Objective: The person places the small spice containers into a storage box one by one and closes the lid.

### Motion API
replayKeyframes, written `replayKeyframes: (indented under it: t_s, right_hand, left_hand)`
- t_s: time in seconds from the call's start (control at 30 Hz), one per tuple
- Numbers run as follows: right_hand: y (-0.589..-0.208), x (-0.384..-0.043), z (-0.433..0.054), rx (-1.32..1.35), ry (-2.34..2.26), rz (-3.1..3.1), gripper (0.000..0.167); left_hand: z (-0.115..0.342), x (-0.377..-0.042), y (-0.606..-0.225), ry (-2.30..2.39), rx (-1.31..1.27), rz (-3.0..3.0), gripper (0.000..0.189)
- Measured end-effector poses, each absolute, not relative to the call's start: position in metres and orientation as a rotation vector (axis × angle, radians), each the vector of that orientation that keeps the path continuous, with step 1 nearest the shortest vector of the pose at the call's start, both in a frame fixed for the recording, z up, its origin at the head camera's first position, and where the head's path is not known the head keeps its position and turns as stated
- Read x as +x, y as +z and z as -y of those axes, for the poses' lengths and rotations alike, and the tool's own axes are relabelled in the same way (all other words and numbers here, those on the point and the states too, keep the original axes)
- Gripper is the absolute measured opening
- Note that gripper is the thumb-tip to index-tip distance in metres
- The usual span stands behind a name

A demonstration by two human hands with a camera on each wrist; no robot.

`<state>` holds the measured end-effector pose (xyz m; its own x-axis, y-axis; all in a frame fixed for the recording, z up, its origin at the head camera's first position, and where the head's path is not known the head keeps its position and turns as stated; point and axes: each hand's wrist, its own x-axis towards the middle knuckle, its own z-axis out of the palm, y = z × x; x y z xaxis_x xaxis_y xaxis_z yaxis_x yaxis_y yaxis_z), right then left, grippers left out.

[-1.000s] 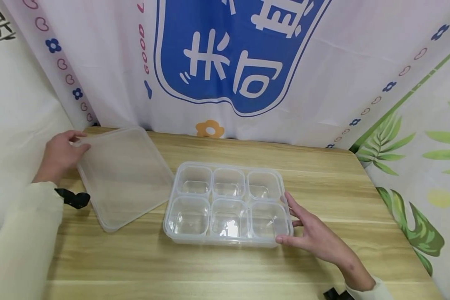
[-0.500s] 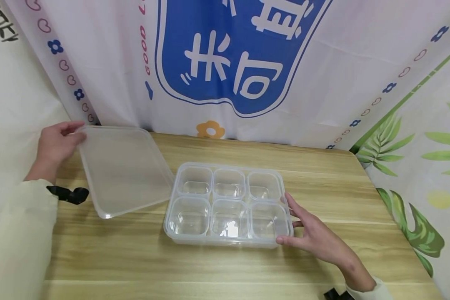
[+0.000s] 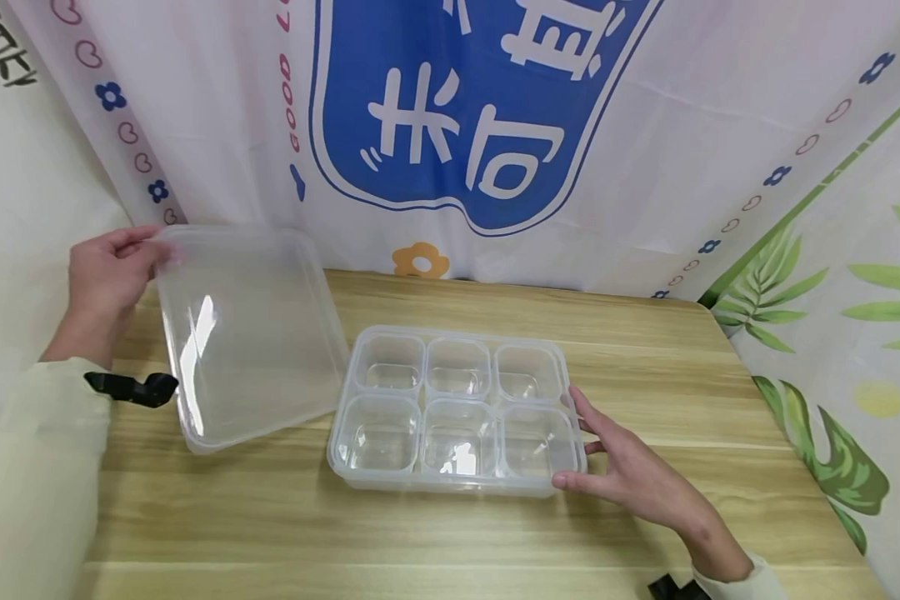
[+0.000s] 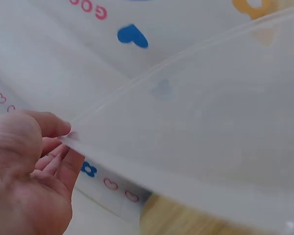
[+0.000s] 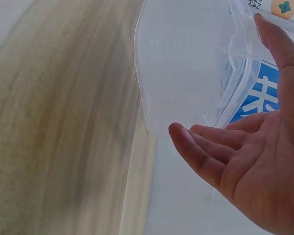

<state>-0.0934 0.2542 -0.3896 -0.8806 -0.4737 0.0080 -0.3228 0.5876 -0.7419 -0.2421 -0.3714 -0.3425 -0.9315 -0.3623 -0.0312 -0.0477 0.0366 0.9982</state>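
Note:
My left hand (image 3: 111, 271) pinches one corner of a translucent plastic lid (image 3: 251, 333) between thumb and fingers. That corner is raised, so the lid (image 4: 210, 117) tilts. Its right side comes right up to the left wall of a clear plastic box (image 3: 457, 482), which lies on the table with its top uncovered. Inside the box sit several small square containers (image 3: 459, 437) in two rows, with nothing seen in them. At the box's right end rests my right hand (image 3: 630, 479), thumb at the near corner and fingers along the side. The right wrist view shows these fingers (image 5: 201, 156) nearly straight.
Beneath everything is a wood-grain table (image 3: 457, 542). A white printed curtain (image 3: 645, 167) hangs along its back edge, a plain white cloth (image 3: 22, 208) is at the left, and a leaf-patterned cloth (image 3: 855, 358) hangs at the right.
My left hand has moved up and slightly left, raising the lid's pinched corner and tilting the lid more. The box and my right hand have stayed in place.

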Motion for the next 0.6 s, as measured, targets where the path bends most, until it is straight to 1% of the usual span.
replayKeyframes:
  t_s: [0.3, 0.6]
  right_hand:
    - [-0.388, -0.094, -0.254, -0.662, -1.175, -2.616, 0.110]
    - [-0.388, -0.093, -0.254, -0.659, -1.164, -2.618, 0.110]
  left_hand:
    - [0.351, -0.241, -0.324, -2.388, 0.408, 1.483, 0.025]
    - [0.339, -0.239, -0.312, -2.442, 0.395, 1.271, 0.027]
